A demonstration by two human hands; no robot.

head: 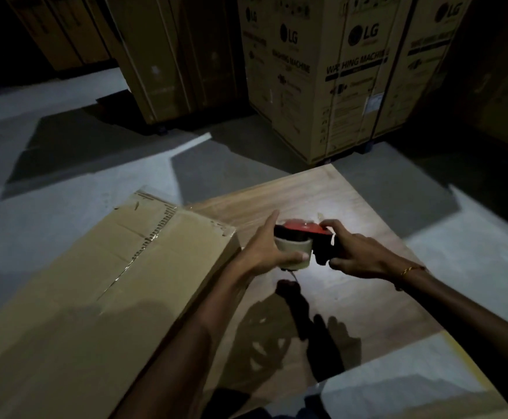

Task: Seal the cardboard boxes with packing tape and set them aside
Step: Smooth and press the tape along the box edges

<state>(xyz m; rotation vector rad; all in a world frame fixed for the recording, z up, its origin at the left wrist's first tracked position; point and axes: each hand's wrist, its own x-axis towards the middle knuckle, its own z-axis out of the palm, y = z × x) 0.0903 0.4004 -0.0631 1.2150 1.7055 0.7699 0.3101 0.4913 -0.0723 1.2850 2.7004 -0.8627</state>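
Head view: both hands hold a tape dispenser (302, 241) up over the wooden table (352, 207), just right of the cardboard box (101, 282). Left hand (266, 249) is clamped round the tape roll (293, 251), thumb across the front of it; right hand (358, 251) is closed on the black handle end, fingertips pinching at the red top near the blade. Looks like they're finding or freeing the tape end, my guess.

Dispenser should be light and rigid; best held by the handle, keep fingers off the toothed edge. Tape is thin, sticky and folds onto itself easily.

Box lies on the table's left part, long side running away from the person, flaps shut, a shiny tape strip already down the centre seam, a bit wrinkled. Stiff corrugated board; weight can't tell. Judging by size, grip it at both ends to shift it aside.

Tall printed cartons (331, 80) stand well behind on the floor
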